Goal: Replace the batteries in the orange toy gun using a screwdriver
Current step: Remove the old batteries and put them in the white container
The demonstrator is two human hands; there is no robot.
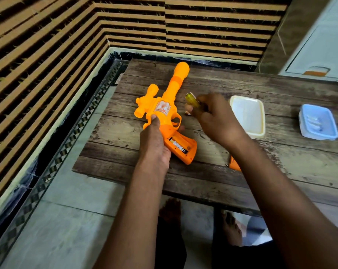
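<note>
Gripping the orange toy gun (164, 105) just above its grip, the left hand (154, 140) steadies it on the tabletop (203, 171); the open battery bay (180, 145) sits at seven o'clock from the right hand (212, 117), whose fingers hold the screwdriver (192, 99). The barrel points to twelve.

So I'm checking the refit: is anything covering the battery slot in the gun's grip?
Nothing visible: the slot is open with a battery showing; the cover seems to lie aside by the right arm.
</note>
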